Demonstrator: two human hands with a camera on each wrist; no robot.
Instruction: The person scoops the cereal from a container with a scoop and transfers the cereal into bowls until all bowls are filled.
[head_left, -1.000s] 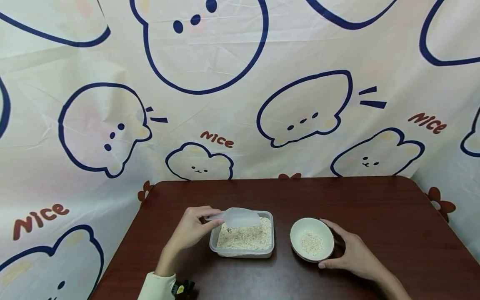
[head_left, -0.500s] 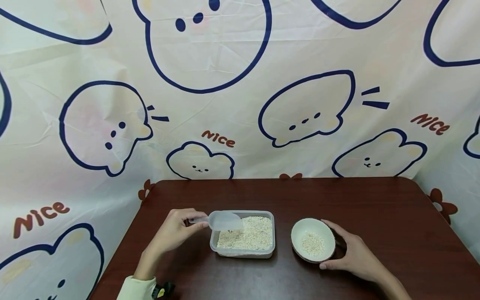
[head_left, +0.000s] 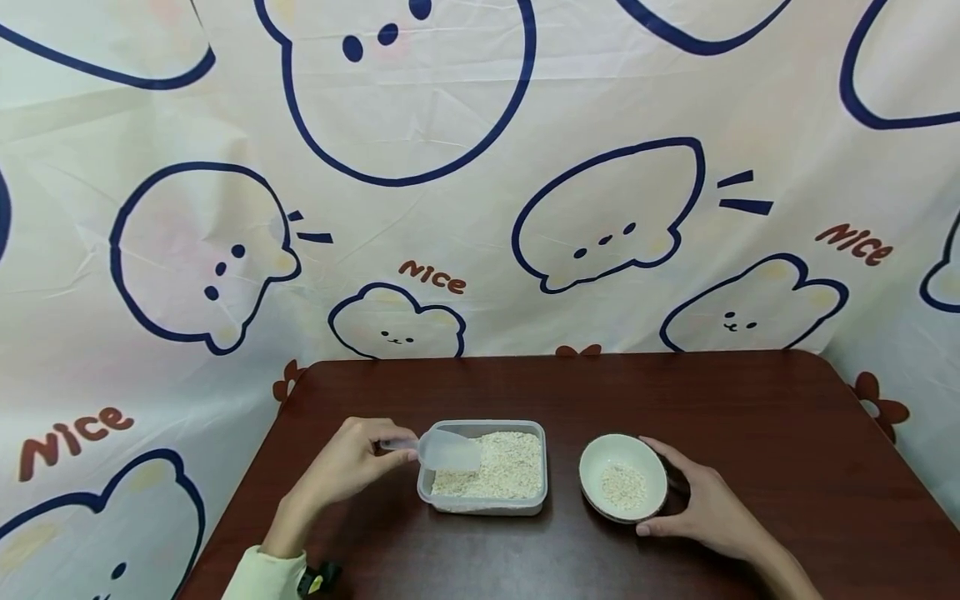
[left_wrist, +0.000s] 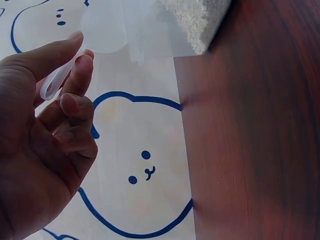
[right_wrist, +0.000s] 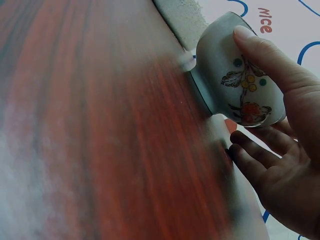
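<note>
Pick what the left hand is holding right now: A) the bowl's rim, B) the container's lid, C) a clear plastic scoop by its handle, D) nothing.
C: the left hand pinches the handle of the clear plastic scoop, whose cup sits over the grain in the clear container; the bowl is steadied by the right hand.

Left hand (head_left: pixel 352 462) drew scoop (head_left: pixel 447 451) back, lowered over container's (head_left: pixel 483 502) left end

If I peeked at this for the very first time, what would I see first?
Probably the big cartoon bear curtain behind the dark wooden table. Then the left hand pinching a clear scoop over the tub of rice, and the right hand cupping a small bowl beside it.
</note>
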